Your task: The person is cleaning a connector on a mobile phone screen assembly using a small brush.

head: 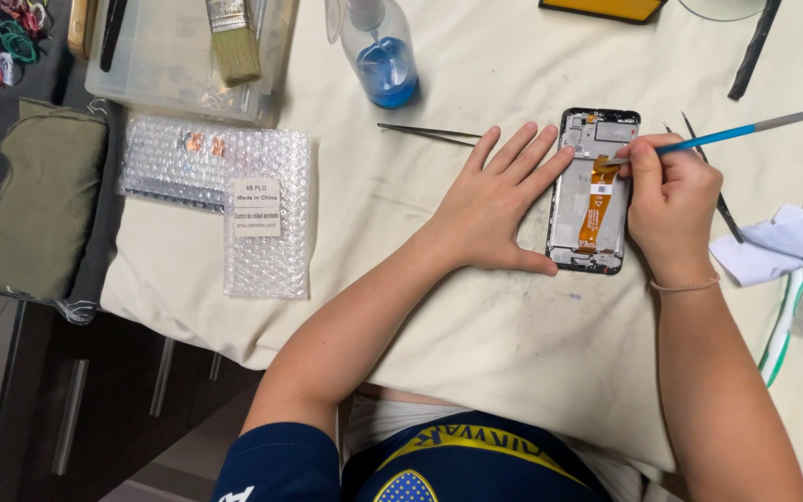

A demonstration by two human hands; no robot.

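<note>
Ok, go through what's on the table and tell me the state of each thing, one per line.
Phone: back off, insides and orange flex cable exposed, lying flat.
Left hand: spread flat, steadying the phone's left edge.
Right hand: gripping a small brush.
Small brush: tip on the phone's insides.
Spray bottle: upright, partly full of blue liquid.
Tweezers: lying unused.

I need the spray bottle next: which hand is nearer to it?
Left. The left hand lies flat just below the spray bottle, beside the opened phone; the right hand is beyond the phone, holding a blue brush.
</note>
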